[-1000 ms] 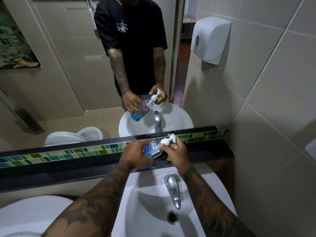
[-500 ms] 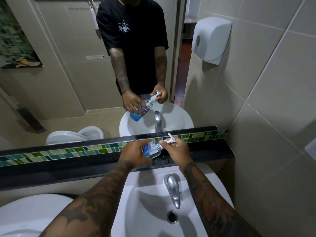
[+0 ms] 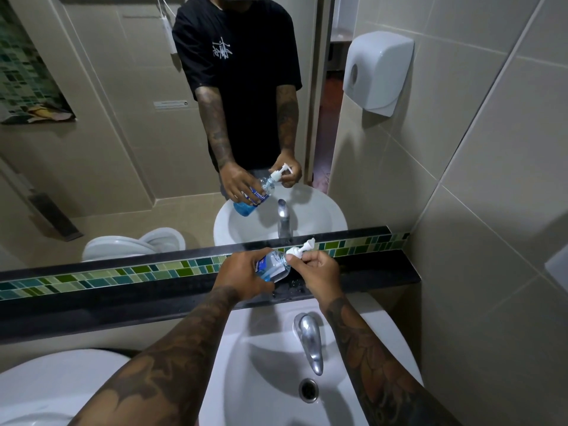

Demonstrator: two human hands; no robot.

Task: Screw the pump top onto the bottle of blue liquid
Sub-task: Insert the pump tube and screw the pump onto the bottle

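A clear bottle of blue liquid with a blue label is held tilted over the black ledge, its neck pointing right. My left hand wraps around its body. The white pump top sits on the bottle's neck, nozzle pointing up and to the right. My right hand pinches the pump's collar with fingertips. The mirror above repeats both hands and the bottle.
A black ledge with a green mosaic strip runs under the mirror. Below is a white sink with a chrome tap and drain. A white dispenser hangs on the right tiled wall. Another white basin rim is at lower left.
The pump's nozzle has turned between frames, from lying low toward the right to pointing up and right. My right fingers have shifted on the collar. The bottle stays in my left hand.
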